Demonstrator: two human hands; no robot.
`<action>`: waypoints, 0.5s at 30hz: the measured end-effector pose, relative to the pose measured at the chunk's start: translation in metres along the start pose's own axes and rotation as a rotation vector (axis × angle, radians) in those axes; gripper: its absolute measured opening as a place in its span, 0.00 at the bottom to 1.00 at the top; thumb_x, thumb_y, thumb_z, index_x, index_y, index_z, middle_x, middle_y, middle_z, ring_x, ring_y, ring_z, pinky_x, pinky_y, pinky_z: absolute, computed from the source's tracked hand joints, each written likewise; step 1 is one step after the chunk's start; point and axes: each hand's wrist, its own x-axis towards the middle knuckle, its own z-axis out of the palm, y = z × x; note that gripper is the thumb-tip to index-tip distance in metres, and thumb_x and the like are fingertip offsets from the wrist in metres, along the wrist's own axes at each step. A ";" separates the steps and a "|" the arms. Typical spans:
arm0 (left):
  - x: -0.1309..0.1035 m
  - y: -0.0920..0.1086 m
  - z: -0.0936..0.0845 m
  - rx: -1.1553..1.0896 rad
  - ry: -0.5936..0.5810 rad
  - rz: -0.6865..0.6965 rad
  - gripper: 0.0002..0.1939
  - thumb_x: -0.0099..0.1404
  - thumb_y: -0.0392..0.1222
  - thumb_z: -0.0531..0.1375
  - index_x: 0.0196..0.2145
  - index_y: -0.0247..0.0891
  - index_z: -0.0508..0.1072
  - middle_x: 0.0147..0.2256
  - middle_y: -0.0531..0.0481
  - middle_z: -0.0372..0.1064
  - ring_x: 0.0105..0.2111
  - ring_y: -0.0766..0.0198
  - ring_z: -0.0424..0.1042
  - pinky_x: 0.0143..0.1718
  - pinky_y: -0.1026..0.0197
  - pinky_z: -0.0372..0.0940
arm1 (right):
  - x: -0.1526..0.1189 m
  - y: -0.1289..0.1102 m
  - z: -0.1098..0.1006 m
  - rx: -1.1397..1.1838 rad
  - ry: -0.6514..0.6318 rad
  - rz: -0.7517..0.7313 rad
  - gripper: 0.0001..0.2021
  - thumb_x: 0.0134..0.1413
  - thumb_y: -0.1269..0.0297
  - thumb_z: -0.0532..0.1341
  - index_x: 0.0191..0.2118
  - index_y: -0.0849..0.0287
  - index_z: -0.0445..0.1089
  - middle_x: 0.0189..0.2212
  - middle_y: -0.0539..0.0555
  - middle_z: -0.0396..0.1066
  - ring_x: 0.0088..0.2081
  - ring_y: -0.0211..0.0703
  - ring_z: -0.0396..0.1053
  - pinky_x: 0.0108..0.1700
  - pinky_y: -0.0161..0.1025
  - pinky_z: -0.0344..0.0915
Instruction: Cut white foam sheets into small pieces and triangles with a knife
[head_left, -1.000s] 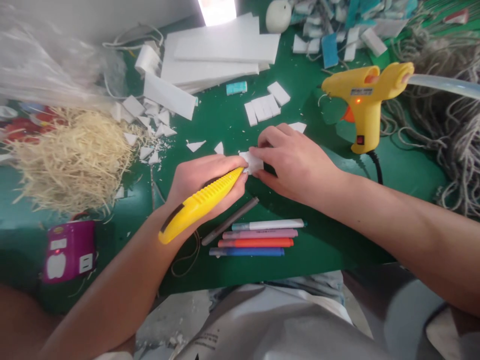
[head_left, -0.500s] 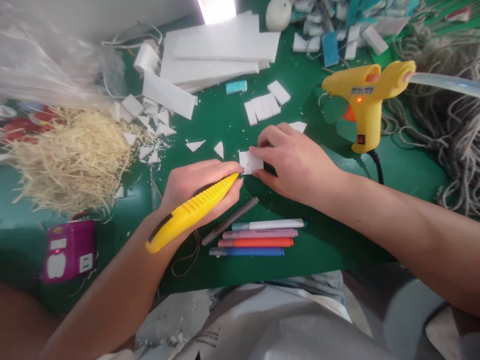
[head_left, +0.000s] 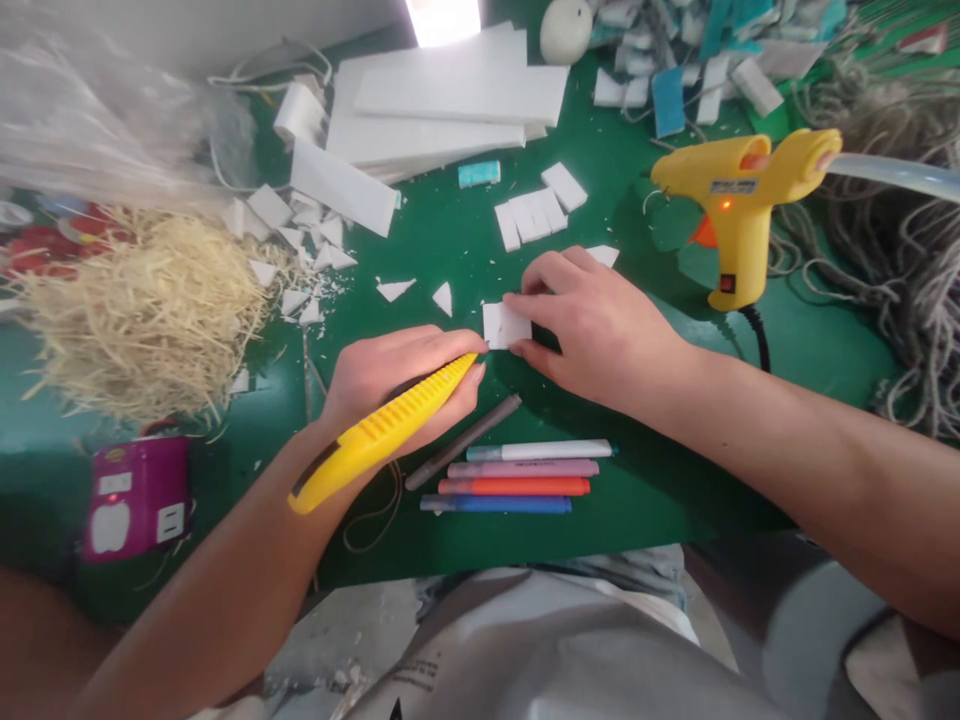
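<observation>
My left hand [head_left: 409, 375] is wrapped round a yellow utility knife [head_left: 386, 430], whose tip end points toward a small white foam piece [head_left: 504, 326]. The blade itself is hidden or too small to make out. From the other side, my right hand [head_left: 592, 325] grips the foam piece between thumb and fingers, flat on the green table. Beyond my hands lie several white foam strips [head_left: 531, 216] side by side, with one more block [head_left: 564, 187] by them. Two triangular foam scraps [head_left: 442, 298] rest just past the knife.
Several felt-tip pens [head_left: 517, 486] lie in front of my hands. A yellow glue gun [head_left: 739, 205] with a lit light stands right, near grey cords [head_left: 900, 260]. At left are straw shreds [head_left: 157, 310] and a purple box [head_left: 137, 497]. White foam sheets [head_left: 442, 95] are stacked behind.
The whole view has shifted slightly. The knife's tip end has drawn back a little from the foam piece, toward me. My right hand keeps its hold on the piece.
</observation>
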 end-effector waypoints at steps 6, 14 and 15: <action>0.000 0.003 -0.001 -0.028 0.073 -0.074 0.07 0.72 0.40 0.63 0.42 0.47 0.82 0.35 0.56 0.84 0.32 0.62 0.83 0.37 0.61 0.79 | 0.000 -0.001 -0.001 0.021 -0.007 0.019 0.11 0.65 0.67 0.63 0.49 0.60 0.80 0.48 0.64 0.71 0.50 0.58 0.64 0.47 0.53 0.67; 0.012 0.002 0.014 -0.158 0.123 -0.160 0.07 0.71 0.41 0.64 0.43 0.43 0.83 0.39 0.52 0.85 0.33 0.62 0.83 0.39 0.64 0.78 | 0.001 0.001 -0.002 0.049 0.001 -0.003 0.12 0.65 0.65 0.62 0.48 0.60 0.81 0.46 0.63 0.71 0.48 0.56 0.64 0.46 0.52 0.67; 0.012 0.002 0.014 -0.155 0.094 -0.178 0.07 0.71 0.41 0.64 0.44 0.43 0.83 0.39 0.52 0.85 0.32 0.62 0.83 0.39 0.64 0.78 | 0.001 0.001 -0.002 0.050 0.000 0.000 0.11 0.65 0.65 0.62 0.48 0.60 0.81 0.46 0.63 0.71 0.48 0.56 0.64 0.46 0.52 0.67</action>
